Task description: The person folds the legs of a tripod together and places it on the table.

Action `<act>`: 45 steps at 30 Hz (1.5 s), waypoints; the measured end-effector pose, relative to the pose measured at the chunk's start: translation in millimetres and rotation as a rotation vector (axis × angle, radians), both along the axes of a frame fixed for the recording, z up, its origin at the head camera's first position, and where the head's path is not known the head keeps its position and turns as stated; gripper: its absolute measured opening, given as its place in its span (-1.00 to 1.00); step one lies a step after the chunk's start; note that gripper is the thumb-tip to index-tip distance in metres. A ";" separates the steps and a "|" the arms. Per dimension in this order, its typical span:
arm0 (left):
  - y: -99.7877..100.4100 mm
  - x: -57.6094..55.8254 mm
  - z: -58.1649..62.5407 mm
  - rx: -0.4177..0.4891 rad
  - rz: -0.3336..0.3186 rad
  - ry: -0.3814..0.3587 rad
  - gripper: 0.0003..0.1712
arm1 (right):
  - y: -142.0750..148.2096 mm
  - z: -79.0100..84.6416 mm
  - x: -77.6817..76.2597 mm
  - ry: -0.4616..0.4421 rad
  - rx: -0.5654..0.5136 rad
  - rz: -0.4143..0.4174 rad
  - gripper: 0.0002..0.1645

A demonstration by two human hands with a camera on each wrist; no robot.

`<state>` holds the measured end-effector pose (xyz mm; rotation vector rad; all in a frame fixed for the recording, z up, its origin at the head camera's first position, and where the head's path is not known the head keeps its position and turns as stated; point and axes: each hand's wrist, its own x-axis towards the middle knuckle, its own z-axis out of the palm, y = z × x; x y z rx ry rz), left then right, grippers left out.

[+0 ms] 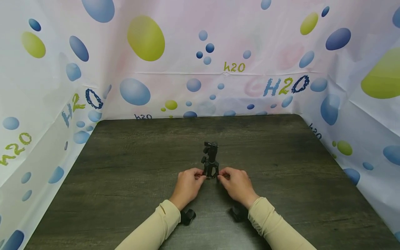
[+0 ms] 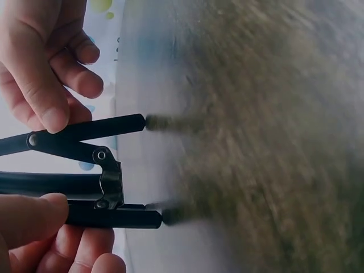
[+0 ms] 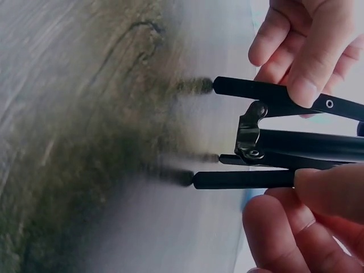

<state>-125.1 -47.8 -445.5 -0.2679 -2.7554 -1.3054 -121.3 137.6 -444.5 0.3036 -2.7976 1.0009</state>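
A small black tripod [image 1: 212, 152] stands upright near the middle of the table, its head at the top and its legs partly spread. My left hand [image 1: 186, 186] pinches a leg on the left side between thumb and fingers. On the opposite side, my right hand [image 1: 239, 184] pinches another leg. Both wrist views show the leg ends close to the tabletop, with a metal hinge brace [image 2: 111, 179] joining the legs to the centre tube [image 3: 307, 145]. In the right wrist view, a third leg partly shows behind the lower leg [image 3: 244, 180].
The dark wood-grain table [image 1: 140, 152] reaches back to a white sheet [image 1: 175, 34] printed with blue and green dots, which also hangs along both sides. A black device [image 1: 188, 217] sits by the left wrist and another [image 1: 238, 212] by the right wrist.
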 end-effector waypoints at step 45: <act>-0.1 -3.0 -2.2 -0.009 0.009 0.025 -0.90 | -5.4 -4.0 1.2 0.065 -0.025 0.022 -0.92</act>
